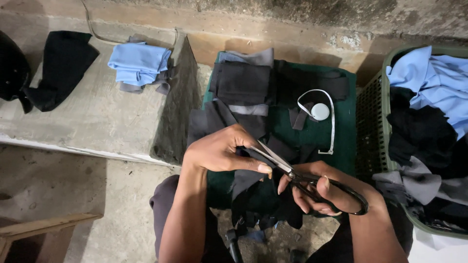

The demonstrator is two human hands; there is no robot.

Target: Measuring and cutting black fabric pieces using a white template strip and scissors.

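My left hand (219, 152) pinches a strip of dark cloth (243, 182) that hangs down over my lap. My right hand (325, 192) grips black-handled scissors (312, 182); their silver blades point up-left toward my left fingers and are parted around the edge of the cloth. Under both hands lies a green mat (341, 126) covered with folded black and grey fabric pieces (243, 83).
A white measuring tape (320, 112) lies on the mat at right. A green basket (373, 122) at far right holds blue, black and grey cloth. A concrete step (87, 122) at left bears folded blue cloth (139, 63) and black cloth (61, 63). A wooden piece (44, 226) sits lower left.
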